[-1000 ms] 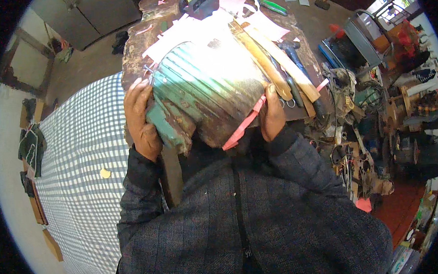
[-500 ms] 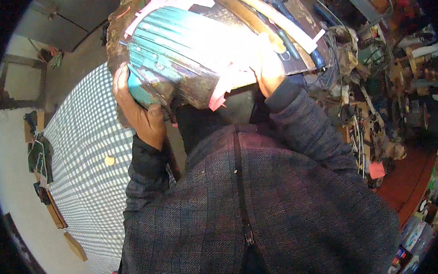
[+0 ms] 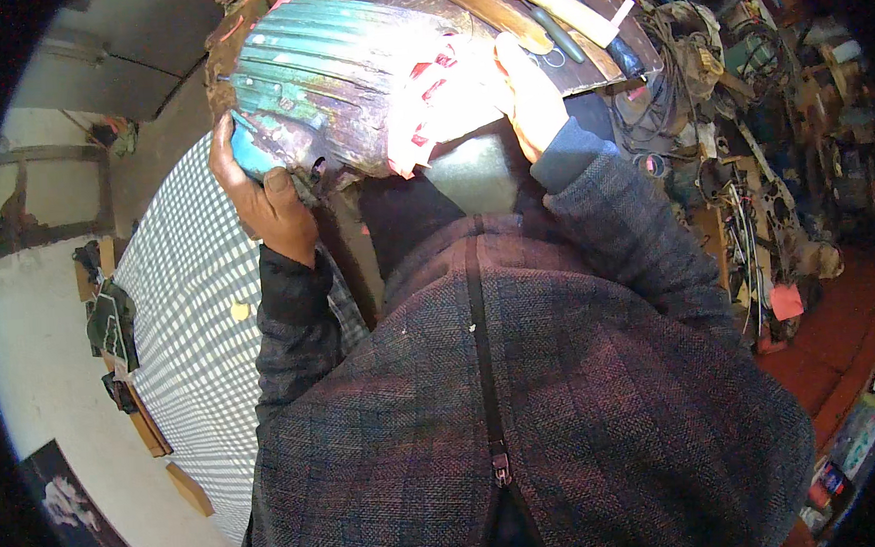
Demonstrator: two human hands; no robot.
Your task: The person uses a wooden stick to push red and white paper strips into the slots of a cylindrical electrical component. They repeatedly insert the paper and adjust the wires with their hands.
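A green, ribbed electric motor housing (image 3: 334,49), stained brown in places, lies on its side on the worn work board. My left hand (image 3: 257,189) is closed on its left end, fingers over the edge and thumb near the brown, grimy lower part. Pale pink paper strips (image 3: 410,153) stick out at the right end of the housing. Against that end my right hand (image 3: 537,97) is closed, its thumb side next to the strips. Strong glare washes out its fingers and the housing's right part.
Wooden-handled tools (image 3: 487,12) and a dark-handled tool (image 3: 555,34) lie at the board's right. A checked cloth (image 3: 192,278) spreads on my left. Cables and parts (image 3: 705,67) are piled on the right, beside a red floor strip (image 3: 831,320).
The housing and both hands sit higher in the picture as the view shifts. The housing looks slightly turned, and more of the pink strips shows at its right end.
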